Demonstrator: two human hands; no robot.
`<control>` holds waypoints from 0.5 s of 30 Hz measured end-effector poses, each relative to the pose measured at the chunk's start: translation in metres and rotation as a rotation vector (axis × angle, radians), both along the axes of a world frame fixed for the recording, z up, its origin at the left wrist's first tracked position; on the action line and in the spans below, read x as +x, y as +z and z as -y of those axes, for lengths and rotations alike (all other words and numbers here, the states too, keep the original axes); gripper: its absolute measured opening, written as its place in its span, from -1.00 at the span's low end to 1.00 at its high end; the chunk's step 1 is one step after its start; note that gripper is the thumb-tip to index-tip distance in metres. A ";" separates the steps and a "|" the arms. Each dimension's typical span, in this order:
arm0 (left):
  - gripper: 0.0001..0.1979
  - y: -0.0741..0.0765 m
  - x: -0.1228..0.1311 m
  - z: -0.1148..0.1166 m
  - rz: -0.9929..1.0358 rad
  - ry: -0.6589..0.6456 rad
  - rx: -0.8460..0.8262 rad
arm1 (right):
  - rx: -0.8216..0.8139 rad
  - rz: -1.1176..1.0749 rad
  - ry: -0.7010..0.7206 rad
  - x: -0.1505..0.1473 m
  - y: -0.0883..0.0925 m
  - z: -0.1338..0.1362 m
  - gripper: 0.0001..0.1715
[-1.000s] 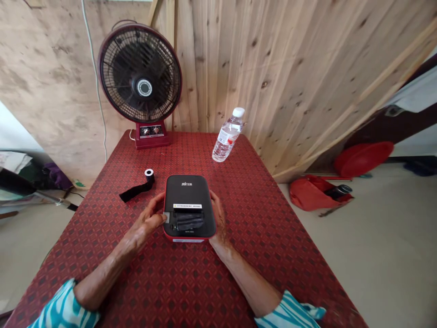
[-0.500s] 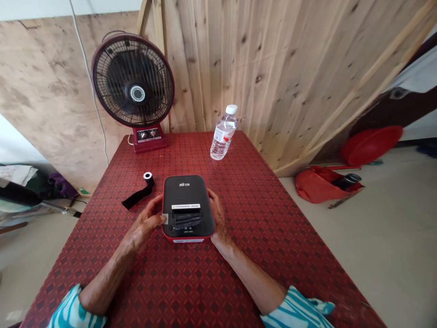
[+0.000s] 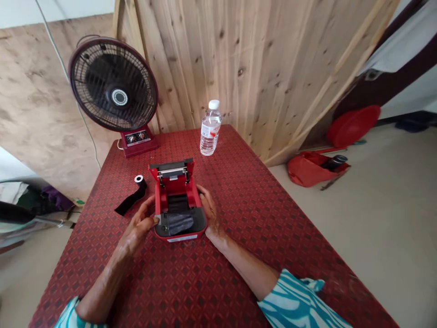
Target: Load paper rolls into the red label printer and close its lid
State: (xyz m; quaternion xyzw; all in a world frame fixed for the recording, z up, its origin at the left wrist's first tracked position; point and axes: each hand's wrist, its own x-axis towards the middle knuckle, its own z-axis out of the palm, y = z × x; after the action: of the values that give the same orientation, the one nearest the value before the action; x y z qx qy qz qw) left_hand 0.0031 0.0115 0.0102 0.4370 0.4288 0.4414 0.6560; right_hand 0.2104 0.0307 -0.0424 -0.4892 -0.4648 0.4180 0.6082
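A small red and black label printer stands on the table between my hands, its lid raised and tilted back. Inside the red cavity lies a black roll, and a dark strip from it hangs over the front panel. My left hand grips the printer's left side, thumb on a grey tab at the front corner. Against the right side my right hand is wrapped, some fingertips hidden behind the casing. Left of the printer, a white-cored roll has a black ribbon trailing from it.
A dark red fan stands at the table's back left. Near the back edge is a clear water bottle with a white cap. Beyond the table's right edge, a red bag holding a dark flask sits on the floor.
The printer's lid has swung up and back, exposing the red inside and the black roll. Both hands keep their hold on its sides. The whole view has shifted slightly.
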 end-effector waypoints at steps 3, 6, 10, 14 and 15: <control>-0.33 0.012 -0.004 0.002 -0.174 0.058 0.123 | 0.006 -0.020 0.013 -0.001 -0.001 -0.002 -0.51; -0.50 0.033 -0.005 -0.004 -0.511 0.080 0.430 | 0.026 -0.036 0.020 -0.002 -0.003 -0.004 -0.50; -0.71 0.061 0.014 -0.032 -0.935 -0.256 0.843 | 0.049 -0.031 0.012 -0.002 -0.005 -0.006 -0.49; -0.66 0.066 0.046 -0.063 -1.487 -0.623 0.829 | 0.076 -0.021 0.028 -0.002 -0.003 -0.006 -0.53; -0.67 0.065 0.052 -0.068 -1.596 -0.669 0.784 | 0.084 -0.023 0.028 -0.002 -0.003 -0.006 -0.53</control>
State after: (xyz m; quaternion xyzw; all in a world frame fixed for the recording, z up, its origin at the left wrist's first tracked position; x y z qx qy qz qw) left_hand 0.0556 0.0798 0.0751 0.8988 0.4244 -0.0860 0.0686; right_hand 0.2083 0.0372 -0.0455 -0.4520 -0.4818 0.4119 0.6276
